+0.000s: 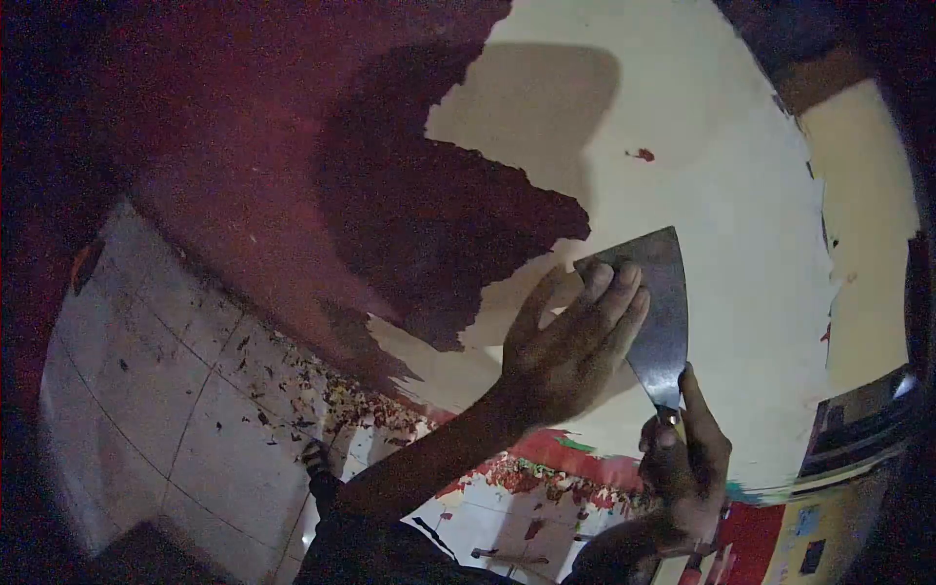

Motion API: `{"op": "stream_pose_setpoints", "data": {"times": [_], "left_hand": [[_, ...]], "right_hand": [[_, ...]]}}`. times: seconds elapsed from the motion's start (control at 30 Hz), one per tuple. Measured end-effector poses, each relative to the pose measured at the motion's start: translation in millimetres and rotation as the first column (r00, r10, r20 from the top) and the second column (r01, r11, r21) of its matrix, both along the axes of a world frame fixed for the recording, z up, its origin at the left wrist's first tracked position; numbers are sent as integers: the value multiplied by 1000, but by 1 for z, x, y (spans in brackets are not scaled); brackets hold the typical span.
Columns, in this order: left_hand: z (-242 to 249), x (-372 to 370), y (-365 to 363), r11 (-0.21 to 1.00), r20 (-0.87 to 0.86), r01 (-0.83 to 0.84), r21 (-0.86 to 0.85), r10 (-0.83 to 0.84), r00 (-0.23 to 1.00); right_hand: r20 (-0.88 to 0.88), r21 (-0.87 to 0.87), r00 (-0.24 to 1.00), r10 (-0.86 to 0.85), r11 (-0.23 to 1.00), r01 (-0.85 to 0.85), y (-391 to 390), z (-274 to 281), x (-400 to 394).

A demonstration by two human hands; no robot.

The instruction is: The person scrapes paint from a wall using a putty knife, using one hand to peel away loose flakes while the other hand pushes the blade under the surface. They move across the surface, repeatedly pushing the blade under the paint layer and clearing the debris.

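A metal scraper blade (661, 302) lies flat against a wall, on a bare cream patch (712, 175) beside the ragged edge of dark red paint (419, 205). My left hand (570, 341) presses its fingers on the blade's lower left part. My right hand (687, 458) grips the scraper's handle below the blade. A small red paint speck (641, 154) remains on the cream area above.
Red paint chips (331, 390) litter the white tiled floor (166, 390) along the wall's base. My sandalled foot (317, 458) stands on the tiles. A strip of red paint (565, 453) runs low on the wall. Dark furniture (858, 429) stands at right.
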State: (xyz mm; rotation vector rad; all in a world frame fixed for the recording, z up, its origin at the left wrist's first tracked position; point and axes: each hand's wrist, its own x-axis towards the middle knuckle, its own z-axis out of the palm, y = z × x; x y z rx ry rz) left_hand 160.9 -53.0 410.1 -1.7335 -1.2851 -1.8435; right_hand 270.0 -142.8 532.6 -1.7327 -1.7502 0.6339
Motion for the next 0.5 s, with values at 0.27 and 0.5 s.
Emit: {"op": "stream_pose_setpoints", "data": {"times": [0.27,0.5], "left_hand": [[12,5,6,846,-295,-532,-41,498,815],[14,5,24,-381,-283,-145,913,-336,-898]], "right_hand": [[59,12,994,89,996,-90,16,3,7],[160,35,982,101,994,-108,16,13,-1]]}}
